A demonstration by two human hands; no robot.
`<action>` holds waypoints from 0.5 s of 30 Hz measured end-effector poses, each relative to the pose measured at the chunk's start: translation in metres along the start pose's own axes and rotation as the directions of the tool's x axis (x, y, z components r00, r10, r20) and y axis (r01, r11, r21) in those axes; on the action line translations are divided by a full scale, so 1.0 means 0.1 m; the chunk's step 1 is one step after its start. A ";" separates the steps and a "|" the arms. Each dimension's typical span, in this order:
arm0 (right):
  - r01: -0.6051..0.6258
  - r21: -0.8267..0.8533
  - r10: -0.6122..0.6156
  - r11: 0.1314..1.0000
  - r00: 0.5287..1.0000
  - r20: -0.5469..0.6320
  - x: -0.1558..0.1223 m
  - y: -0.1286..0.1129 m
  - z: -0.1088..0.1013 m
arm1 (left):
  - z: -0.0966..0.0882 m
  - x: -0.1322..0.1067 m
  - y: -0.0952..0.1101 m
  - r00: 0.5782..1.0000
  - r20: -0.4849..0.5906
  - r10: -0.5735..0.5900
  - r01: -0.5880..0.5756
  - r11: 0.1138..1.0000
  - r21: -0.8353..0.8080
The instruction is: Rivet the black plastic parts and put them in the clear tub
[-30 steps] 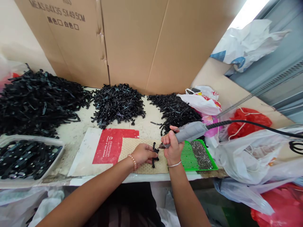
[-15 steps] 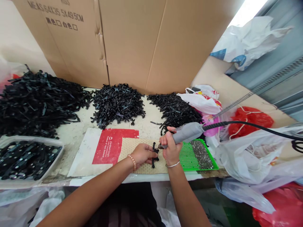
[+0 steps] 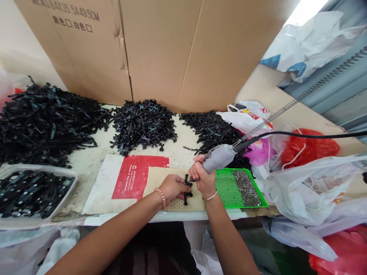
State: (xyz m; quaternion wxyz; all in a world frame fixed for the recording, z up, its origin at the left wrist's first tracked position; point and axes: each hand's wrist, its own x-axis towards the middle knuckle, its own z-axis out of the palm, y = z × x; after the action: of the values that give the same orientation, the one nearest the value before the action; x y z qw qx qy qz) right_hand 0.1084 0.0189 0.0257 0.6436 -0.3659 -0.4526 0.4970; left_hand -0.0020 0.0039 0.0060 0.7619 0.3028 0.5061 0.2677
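My left hand point(image 3: 172, 188) pinches a small black plastic part point(image 3: 186, 189) and presses it onto a beige honeycomb mat point(image 3: 160, 176) near the table's front edge. My right hand point(image 3: 202, 176) is wrapped round a grey corded power tool point(image 3: 219, 156). The tool's tip meets the top of the black part, and its handle tilts up to the right. A black cable point(image 3: 301, 134) runs off to the right from it.
Three heaps of black plastic parts point(image 3: 143, 124) lie along the back, against a cardboard wall point(image 3: 172, 49). A clear tub point(image 3: 37, 191) of parts sits front left. A green tray point(image 3: 229, 189) holding small metal bits lies right of my hands. Plastic bags point(image 3: 301, 191) crowd the right.
My right hand has raised the tool's rear end, so the handle stands steeper with its tip still on the part. The left hand stays put.
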 end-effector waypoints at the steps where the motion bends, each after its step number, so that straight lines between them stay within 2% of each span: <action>1: 0.004 0.001 -0.004 1.000 1.000 -0.015 -0.01 -0.02 0.01 | -0.01 0.00 0.00 1.000 0.013 0.008 -0.008 1.000 -0.003; 3: 0.043 -0.006 -0.043 0.999 0.997 -0.068 -0.01 -0.11 0.00 | -0.02 0.01 -0.01 0.999 0.048 0.012 -0.012 1.000 -0.011; 5: 0.131 -0.031 -0.134 0.991 0.980 -0.144 0.00 -0.24 -0.06 | -0.03 0.00 -0.01 0.998 0.061 0.008 -0.006 1.000 -0.025; 8: 0.250 -0.100 -0.268 0.963 0.919 -0.288 0.05 -0.39 -0.25 | -0.04 -0.01 0.00 0.999 0.044 0.008 -0.006 0.999 -0.037; 11: 0.213 -0.153 -0.258 0.965 0.873 -0.414 0.08 -0.38 -0.46 | -0.04 -0.03 0.02 0.999 0.035 -0.006 0.007 1.000 -0.028; 15: 0.124 -0.160 -0.182 0.979 0.885 -0.428 0.05 -0.20 -0.62 | -0.06 -0.04 0.05 0.998 0.040 -0.042 0.043 0.998 -0.040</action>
State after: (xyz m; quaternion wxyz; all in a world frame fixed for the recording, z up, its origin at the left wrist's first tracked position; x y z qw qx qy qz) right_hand 0.1740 0.0173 0.0245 0.7418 -0.4722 -0.3536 0.3188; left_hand -0.0093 0.0053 0.0108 0.7832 0.2817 0.4919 0.2555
